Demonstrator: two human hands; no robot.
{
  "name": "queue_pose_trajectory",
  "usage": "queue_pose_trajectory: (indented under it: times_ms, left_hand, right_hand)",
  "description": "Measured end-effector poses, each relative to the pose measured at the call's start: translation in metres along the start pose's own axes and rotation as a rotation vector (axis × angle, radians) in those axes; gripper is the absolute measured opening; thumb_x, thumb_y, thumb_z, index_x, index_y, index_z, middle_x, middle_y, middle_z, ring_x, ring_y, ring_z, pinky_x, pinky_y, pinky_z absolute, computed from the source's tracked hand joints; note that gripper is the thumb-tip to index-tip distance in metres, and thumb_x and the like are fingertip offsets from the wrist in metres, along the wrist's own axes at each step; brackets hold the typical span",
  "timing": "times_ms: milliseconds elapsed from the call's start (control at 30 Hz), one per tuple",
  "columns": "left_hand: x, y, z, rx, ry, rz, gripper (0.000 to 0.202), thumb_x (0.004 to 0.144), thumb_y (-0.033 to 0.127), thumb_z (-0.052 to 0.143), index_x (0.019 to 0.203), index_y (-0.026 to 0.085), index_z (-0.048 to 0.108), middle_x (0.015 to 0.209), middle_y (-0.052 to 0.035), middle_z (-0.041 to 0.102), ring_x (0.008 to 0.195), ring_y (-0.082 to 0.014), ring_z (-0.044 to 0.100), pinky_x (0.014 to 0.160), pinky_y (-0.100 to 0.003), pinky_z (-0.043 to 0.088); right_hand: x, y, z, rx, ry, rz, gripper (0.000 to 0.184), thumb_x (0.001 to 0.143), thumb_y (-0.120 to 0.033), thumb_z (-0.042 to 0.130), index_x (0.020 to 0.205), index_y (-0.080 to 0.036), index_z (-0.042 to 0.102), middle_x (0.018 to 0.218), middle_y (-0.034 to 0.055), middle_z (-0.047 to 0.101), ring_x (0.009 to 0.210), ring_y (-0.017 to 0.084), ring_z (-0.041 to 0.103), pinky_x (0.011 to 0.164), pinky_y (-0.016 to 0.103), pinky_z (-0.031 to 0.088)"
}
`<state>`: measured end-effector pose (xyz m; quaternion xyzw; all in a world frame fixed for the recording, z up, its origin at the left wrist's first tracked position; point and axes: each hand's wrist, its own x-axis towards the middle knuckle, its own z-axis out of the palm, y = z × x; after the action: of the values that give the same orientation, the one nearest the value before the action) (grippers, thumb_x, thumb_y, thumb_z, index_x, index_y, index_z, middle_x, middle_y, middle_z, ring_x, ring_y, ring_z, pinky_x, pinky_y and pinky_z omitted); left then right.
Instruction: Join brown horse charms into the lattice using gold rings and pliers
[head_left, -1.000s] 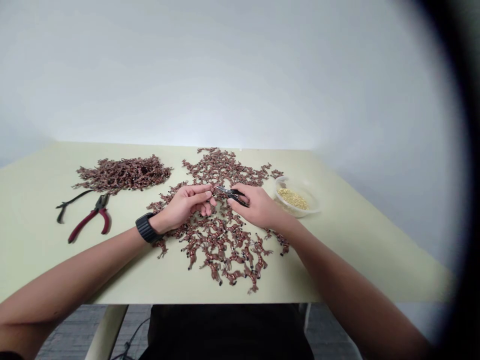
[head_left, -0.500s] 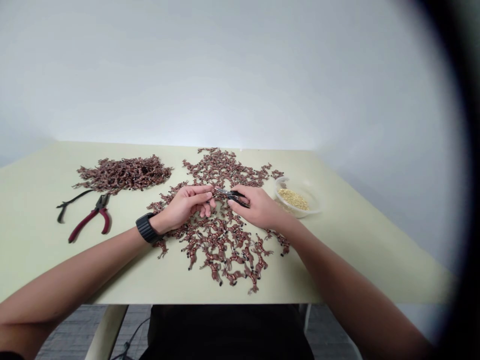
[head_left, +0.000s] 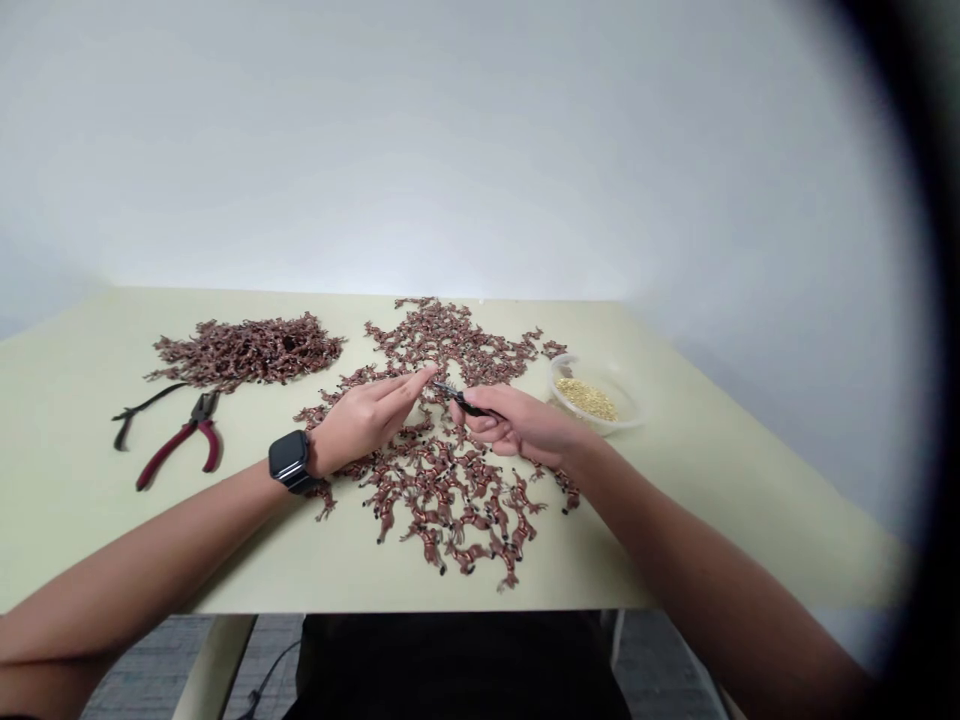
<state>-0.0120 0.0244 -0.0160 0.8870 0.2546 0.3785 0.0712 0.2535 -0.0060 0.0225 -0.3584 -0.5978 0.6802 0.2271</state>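
Right now, the fingers (head_left: 480, 424) of the right hand (head_left: 521, 425) are curling closely around one small black-handled tool (head_left: 465, 402), gripping it with its thin metal tip pointing toward the other hand; whether it is snips or fine pliers is too small to tell. The fingers (head_left: 409, 385) of the left hand (head_left: 364, 425) are stretching out straight and close together, their tips reaching just beside that metal tip; whether they are pinching something tiny, I cannot tell. Both hands are hovering over a sprawl of small brown animal figures (head_left: 442, 490) with dark hooves, far too many to count, spreading across the pale green table (head_left: 67, 400). A second brown mass, a heap of similar figures (head_left: 247, 352), is lying to the left. Beside that heap, two tools are resting: one pair of red-handled pliers (head_left: 184, 445) and one black-handled tool (head_left: 142, 408), nearly touching. To the right, one clear plastic bowl (head_left: 559, 385) is holding a mound of tiny gold beads (head_left: 586, 399). One black watch (head_left: 289, 462) is circling the left wrist.
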Motion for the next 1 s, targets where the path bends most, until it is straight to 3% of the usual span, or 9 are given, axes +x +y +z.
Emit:
queue_pose_trajectory:
  times_ms: [67,133,233,333,467,1000]
  left_hand:
    - [0.001,0.001,0.001,-0.028,0.008,-0.064,0.054,0.098,0.019,0.056,0.151,0.024,0.049,0.108,-0.0086,0.077,0.089,-0.0173,0.072,0.078,-0.032,0.061]
    - [0.005,0.007,0.003,-0.180,0.021,-0.247,0.050,0.100,0.025,0.057,0.150,0.022,0.052,0.091,-0.0052,0.077,0.070,-0.0140,0.069,0.066,-0.028,0.060]
    - [0.012,0.018,0.004,-0.581,0.009,-0.532,0.046,0.100,0.035,0.058,0.142,0.016,0.058,0.093,-0.0073,0.076,0.062,-0.0132,0.067,0.058,-0.026,0.058]
    - [0.017,0.023,0.002,-0.878,-0.015,-0.657,0.037,0.097,0.037,0.063,0.124,0.013,0.069,0.092,-0.0088,0.074,0.059,-0.0121,0.064,0.055,-0.025,0.056]
    - [0.018,0.021,0.001,-1.038,-0.029,-0.695,0.026,0.093,0.035,0.069,0.107,0.013,0.073,0.089,-0.0082,0.073,0.058,-0.0111,0.063,0.053,-0.023,0.054]
    - [0.016,0.020,0.003,-1.124,-0.025,-0.741,0.021,0.092,0.032,0.071,0.096,0.012,0.073,0.084,-0.0073,0.073,0.054,-0.0108,0.063,0.049,-0.023,0.052]
  right_hand:
    - [0.001,0.001,0.000,-0.033,0.072,-0.022,0.041,0.098,-0.059,0.048,0.094,-0.020,0.060,0.069,-0.0059,0.025,0.055,0.010,0.015,0.043,0.025,0.014]
    - [0.001,0.003,0.001,-0.204,0.232,-0.092,0.039,0.099,-0.057,0.049,0.093,-0.020,0.059,0.068,-0.0047,0.033,0.054,0.010,0.022,0.045,0.026,0.020]
    - [0.002,0.004,0.003,-0.551,0.454,-0.231,0.032,0.099,-0.052,0.052,0.094,-0.021,0.058,0.069,-0.0028,0.046,0.057,0.012,0.037,0.052,0.028,0.028]
    - [0.002,0.005,0.004,-0.781,0.502,-0.302,0.027,0.098,-0.048,0.053,0.094,-0.021,0.058,0.068,-0.0030,0.048,0.060,0.013,0.042,0.058,0.029,0.030]
    - [0.004,0.006,0.005,-0.899,0.477,-0.331,0.025,0.098,-0.045,0.052,0.094,-0.021,0.058,0.070,-0.0027,0.049,0.061,0.013,0.044,0.060,0.029,0.029]
    - [0.005,0.007,0.001,-0.948,0.443,-0.351,0.022,0.098,-0.042,0.051,0.091,-0.021,0.056,0.074,-0.0016,0.052,0.064,0.013,0.045,0.061,0.028,0.028]
